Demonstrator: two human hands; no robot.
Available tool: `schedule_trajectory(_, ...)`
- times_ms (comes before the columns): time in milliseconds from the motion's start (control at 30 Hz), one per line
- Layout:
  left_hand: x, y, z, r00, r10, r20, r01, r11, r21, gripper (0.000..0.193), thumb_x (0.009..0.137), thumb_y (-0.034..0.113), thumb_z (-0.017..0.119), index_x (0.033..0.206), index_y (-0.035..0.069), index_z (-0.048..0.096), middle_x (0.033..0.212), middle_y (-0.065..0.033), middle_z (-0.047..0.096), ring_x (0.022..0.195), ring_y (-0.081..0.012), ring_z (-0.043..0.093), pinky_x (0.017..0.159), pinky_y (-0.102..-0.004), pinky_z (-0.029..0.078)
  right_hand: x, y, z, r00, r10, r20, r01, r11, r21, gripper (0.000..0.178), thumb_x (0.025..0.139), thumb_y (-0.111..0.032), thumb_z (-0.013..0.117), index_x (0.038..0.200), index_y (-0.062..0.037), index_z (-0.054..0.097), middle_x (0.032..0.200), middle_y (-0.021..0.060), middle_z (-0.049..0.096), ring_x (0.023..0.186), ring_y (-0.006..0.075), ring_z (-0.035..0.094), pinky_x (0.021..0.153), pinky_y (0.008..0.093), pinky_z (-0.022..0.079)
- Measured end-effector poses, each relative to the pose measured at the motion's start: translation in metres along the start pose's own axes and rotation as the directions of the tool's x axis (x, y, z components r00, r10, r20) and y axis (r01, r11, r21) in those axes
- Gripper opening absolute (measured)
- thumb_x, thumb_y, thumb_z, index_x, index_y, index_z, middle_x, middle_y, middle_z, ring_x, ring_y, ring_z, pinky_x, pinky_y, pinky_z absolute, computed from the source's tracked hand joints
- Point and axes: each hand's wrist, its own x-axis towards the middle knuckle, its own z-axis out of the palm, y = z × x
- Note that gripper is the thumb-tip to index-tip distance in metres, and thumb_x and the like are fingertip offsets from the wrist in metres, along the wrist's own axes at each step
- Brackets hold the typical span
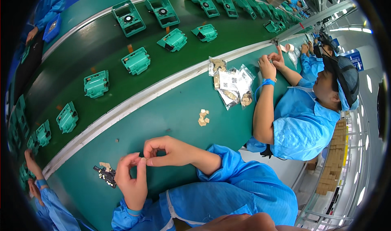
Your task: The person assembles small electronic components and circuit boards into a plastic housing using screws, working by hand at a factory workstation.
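My left hand [132, 183] and my right hand [169, 151] meet over the green work table [171, 119], thumbs and fingertips pinched together. Whatever lies between the fingertips is too small and too covered to name. Close beside my left hand, partly hidden by it, is a small heap of black parts [106, 177] with pale round dots. A tan, irregular piece [106, 165] lies at the top of that heap. Farther right on the table is a little group of tan pieces [203, 117].
Clear bags of parts [232, 83] lie near a co-worker [303, 119] at my right. Beyond a pale rail [134, 101], a dark green belt [110, 47] carries several green plastic housings [136, 61]. Another person's hands [34, 172] reach in at far left.
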Motion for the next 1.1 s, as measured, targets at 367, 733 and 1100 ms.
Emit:
schedule_trajectory(367, 0.002, -0.004, -0.001, 0.993, 0.056, 0.101, -0.064, 0.995, 0.077, 0.020, 0.093, -0.002, 0.063, 0.112, -0.003, 0.060, 0.099, -0.0100, 0.059, 0.088, -0.0144, 0.061, 0.082, -0.0281, 0.051, 0.001, 0.002, -0.010, 0.999, 0.036, 0.021, -0.037, 0.997, 0.061, 0.009, 0.091, -0.008, 0.069, 0.094, -0.0014, 0.064, 0.093, 0.0015, 0.060, 0.084, 0.0092, 0.056, 0.076, 0.0254, 0.047)
schedule_trajectory(733, 0.000, 0.001, 0.017, 0.995, 0.097, -0.039, -0.093, 0.993, 0.079, 0.017, 0.091, 0.002, 0.066, 0.107, -0.003, 0.063, 0.088, -0.0106, 0.064, 0.080, -0.0179, 0.063, 0.075, -0.0305, 0.051, -0.002, 0.001, -0.009, 0.998, -0.048, -0.045, 0.049, 0.999, 0.007, 0.011, 0.091, -0.014, 0.070, 0.092, -0.0038, 0.065, 0.083, -0.0017, 0.065, 0.076, 0.0060, 0.057, 0.069, 0.0238, 0.046)
schedule_trajectory(1100, 0.002, 0.000, 0.021, 0.998, 0.061, 0.003, -0.061, 0.996, 0.059, 0.019, 0.096, 0.003, 0.061, 0.114, -0.003, 0.060, 0.103, -0.0095, 0.063, 0.095, -0.0155, 0.062, 0.086, -0.0284, 0.050, -0.005, -0.001, -0.015, 0.997, -0.058, -0.049, 0.057, 0.998, -0.024, 0.010, 0.092, -0.013, 0.070, 0.096, -0.0046, 0.066, 0.090, -0.0034, 0.063, 0.081, 0.0049, 0.055, 0.075, 0.0234, 0.046)
